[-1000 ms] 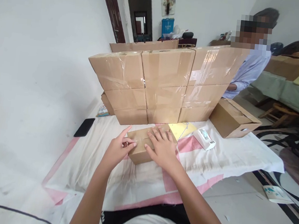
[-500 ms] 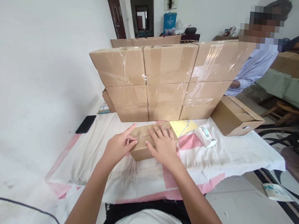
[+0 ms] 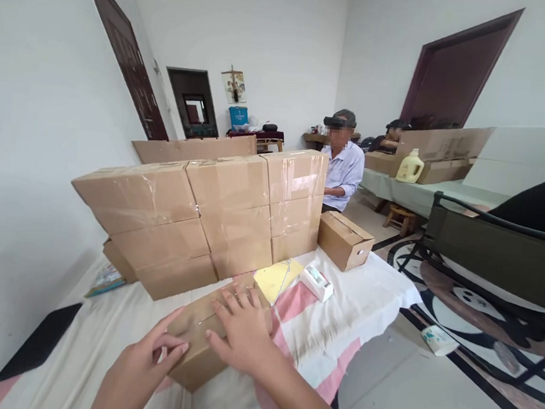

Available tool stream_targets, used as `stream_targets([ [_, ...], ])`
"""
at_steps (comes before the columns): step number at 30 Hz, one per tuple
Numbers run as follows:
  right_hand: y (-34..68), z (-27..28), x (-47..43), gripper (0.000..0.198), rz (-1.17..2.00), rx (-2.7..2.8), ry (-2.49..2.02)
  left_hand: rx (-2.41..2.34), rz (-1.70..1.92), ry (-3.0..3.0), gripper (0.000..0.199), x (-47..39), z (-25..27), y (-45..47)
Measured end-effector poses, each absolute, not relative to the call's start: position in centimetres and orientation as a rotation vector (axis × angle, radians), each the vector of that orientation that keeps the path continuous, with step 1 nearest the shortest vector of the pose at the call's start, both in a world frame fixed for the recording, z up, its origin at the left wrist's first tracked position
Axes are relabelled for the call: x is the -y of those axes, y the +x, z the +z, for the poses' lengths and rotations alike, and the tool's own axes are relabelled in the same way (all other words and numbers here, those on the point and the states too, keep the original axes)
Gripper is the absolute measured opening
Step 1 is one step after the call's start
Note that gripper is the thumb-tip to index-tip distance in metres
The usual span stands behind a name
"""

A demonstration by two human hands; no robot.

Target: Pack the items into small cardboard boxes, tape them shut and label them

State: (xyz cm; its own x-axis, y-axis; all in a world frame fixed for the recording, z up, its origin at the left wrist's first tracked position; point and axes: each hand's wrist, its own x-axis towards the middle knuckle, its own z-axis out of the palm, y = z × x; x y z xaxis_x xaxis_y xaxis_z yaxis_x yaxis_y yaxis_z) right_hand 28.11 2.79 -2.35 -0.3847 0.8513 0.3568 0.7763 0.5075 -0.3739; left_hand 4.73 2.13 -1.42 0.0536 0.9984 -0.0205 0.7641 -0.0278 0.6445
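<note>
One small carton (image 3: 195, 358) on near part of cloth-covered surface (image 3: 348, 315). Left hand (image 3: 142, 359) partly curled at carton's left end, thumb against it; cannot tell whether it pinches anything. Right hand (image 3: 243, 330) laid on carton top, fingers spread, nothing grasped. Taped carton stack (image 3: 236, 227) just beyond; no lettering legible. Far blue bin (image 3: 237, 117): pale markings, unreadable. Yellow jug (image 3: 410, 166), far right: label too small to read.
</note>
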Motion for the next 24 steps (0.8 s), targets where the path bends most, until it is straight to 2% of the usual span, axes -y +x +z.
stream_targets([
  [6,28.0,-2.4,-2.9,0.061,0.222,2.248,-1.338,-1.938,0.518,2.016,0.058,-0.8,-0.7,6.0],
  [15,28.1,-2.1,-2.5,0.059,0.234,2.227,-1.337,-1.980,0.548,2.235,0.061,-1.2,-1.8,4.7],
  [20,28.3,-1.7,-2.2,0.059,0.234,2.228,-1.335,-1.834,0.760,2.130,0.062,-1.3,-2.3,4.7],
  [24,28.3,-1.8,-2.2,0.062,0.259,2.232,-1.352,-1.763,1.020,2.029,0.053,-1.1,-2.7,5.3],
])
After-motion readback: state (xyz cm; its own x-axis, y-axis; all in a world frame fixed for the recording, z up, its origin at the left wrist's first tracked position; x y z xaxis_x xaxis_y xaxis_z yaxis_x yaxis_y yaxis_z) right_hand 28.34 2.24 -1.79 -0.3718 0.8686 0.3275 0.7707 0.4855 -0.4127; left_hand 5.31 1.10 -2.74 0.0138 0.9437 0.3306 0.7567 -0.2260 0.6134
